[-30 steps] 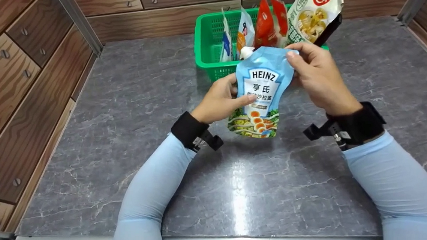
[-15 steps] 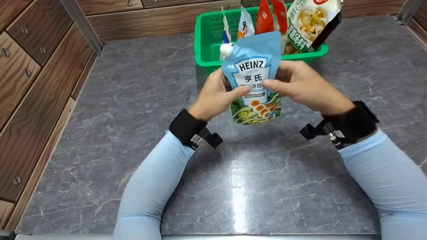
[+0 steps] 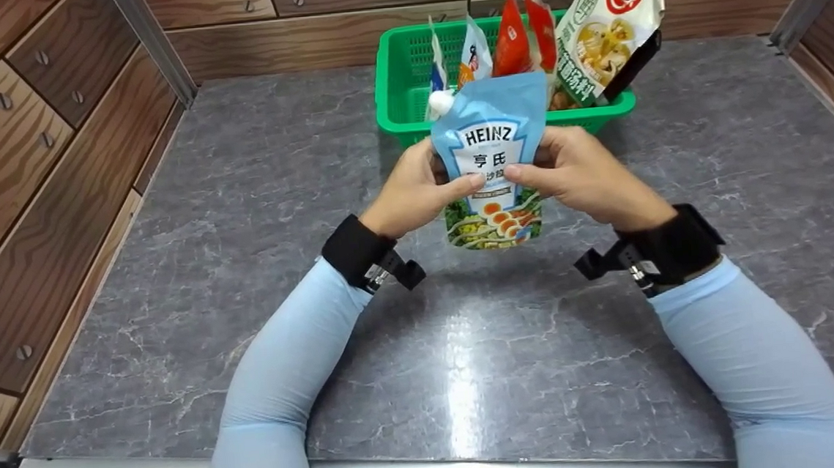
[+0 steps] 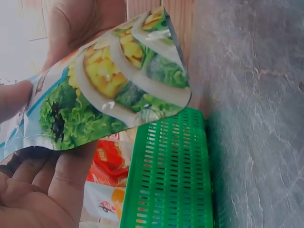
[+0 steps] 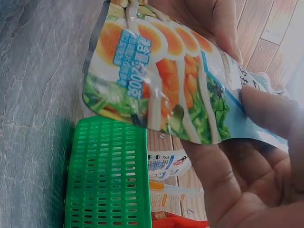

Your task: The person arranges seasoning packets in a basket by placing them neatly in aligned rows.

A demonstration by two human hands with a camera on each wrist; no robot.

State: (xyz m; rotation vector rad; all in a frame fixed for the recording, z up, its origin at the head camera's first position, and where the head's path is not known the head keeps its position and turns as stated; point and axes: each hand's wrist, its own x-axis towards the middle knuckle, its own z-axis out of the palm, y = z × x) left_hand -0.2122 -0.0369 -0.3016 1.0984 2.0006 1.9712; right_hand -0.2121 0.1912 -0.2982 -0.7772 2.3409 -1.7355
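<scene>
A light blue Heinz salad dressing pouch (image 3: pixel 494 162) with a white spout cap is held upright above the table, its printed front towards the head camera. My left hand (image 3: pixel 417 190) grips its left side, thumb across the front and fingers behind. On the other side my right hand (image 3: pixel 582 175) pinches it the same way, the two thumbs close together. In the left wrist view the pouch (image 4: pixel 114 76) shows its salad picture, with the left fingers (image 4: pixel 71 180) beneath. The right wrist view shows the egg picture on the pouch (image 5: pixel 161 80), and the right thumb (image 5: pixel 268 109) pressing it.
Behind the pouch stands a green plastic basket (image 3: pixel 392 81). It holds upright packets: a red pouch (image 3: pixel 512 40), a white and orange packet (image 3: pixel 474 54), and a leaning soup-seasoning bag (image 3: pixel 605 37) at the right. Wood-patterned walls (image 3: pixel 330 38) enclose the grey marbled table (image 3: pixel 239 202).
My right hand has shifted from the pouch's upper right corner down to its side. The pouch has turned more upright, and its spout now points to the upper left.
</scene>
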